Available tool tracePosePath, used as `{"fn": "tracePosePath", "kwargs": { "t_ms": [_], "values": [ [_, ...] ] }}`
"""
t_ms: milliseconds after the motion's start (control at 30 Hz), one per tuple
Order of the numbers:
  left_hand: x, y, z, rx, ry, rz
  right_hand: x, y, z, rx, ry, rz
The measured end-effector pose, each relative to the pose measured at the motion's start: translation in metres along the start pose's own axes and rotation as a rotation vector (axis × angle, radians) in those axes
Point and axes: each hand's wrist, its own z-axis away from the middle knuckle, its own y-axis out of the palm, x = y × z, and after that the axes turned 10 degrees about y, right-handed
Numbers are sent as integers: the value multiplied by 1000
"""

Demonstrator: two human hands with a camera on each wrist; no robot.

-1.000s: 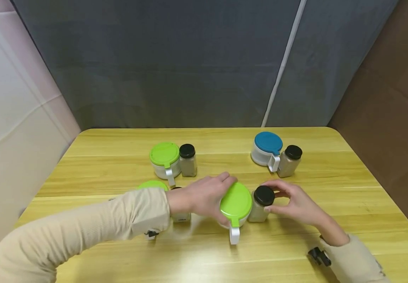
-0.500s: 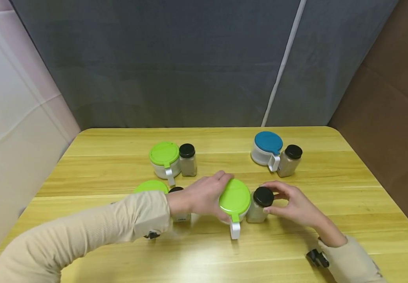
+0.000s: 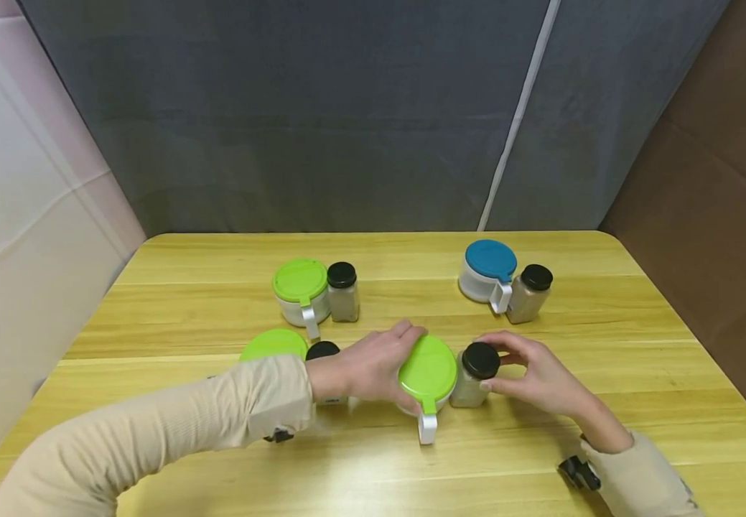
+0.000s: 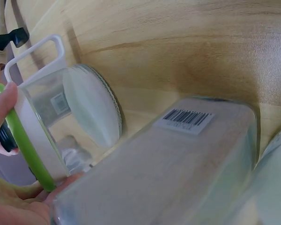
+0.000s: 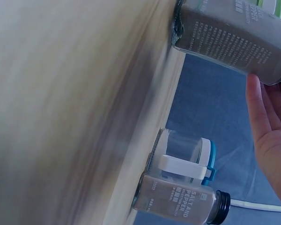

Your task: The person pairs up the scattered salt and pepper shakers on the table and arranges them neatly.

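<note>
My left hand (image 3: pixel 375 362) grips a clear glass seasoning jar (image 4: pixel 51 117) by its green lid, fingers and thumb on opposite sides of the rim. The jar's white handle (image 3: pixel 427 429) points toward me. Right beside it stands a square spice bottle (image 3: pixel 467 388) with a black cap, its side printed in the right wrist view. My right hand (image 3: pixel 541 377) holds this bottle near the cap between thumb and fingers. Jar and bottle are side by side and upright; whether they touch is hard to tell.
Behind my left forearm are another green-lidded jar (image 3: pixel 274 343) and bottle (image 3: pixel 323 350), both partly hidden. Farther back stand a green-lidded jar (image 3: pixel 301 281) with a bottle (image 3: pixel 343 294), and a blue-lidded jar (image 3: pixel 490 260) with a bottle (image 3: pixel 529 296). Grey cloth (image 3: pixel 314 129) hangs behind the table.
The green-lidded jar in my left hand has shifted slightly left, moving a little away from me and then back. My right hand and its bottle have edged slightly left. The other containers stay put.
</note>
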Motion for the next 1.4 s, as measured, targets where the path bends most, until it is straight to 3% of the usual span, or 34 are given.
{"fn": "tracePosePath", "kwargs": {
  "t_ms": [200, 500, 1000, 1400],
  "values": [
    [2, 0, -1, 8, -20, 40, -1, 1, 0, 1, 8, -8],
    [5, 0, -2, 12, -52, 63, -29, 2, -1, 1, 26, -16],
    [5, -9, -1, 37, -82, 87, -31, 3, -1, -1, 37, -18],
    [7, -12, 1, 80, -82, 11, -27, 4, 0, 8, 27, -62]
  ]
}}
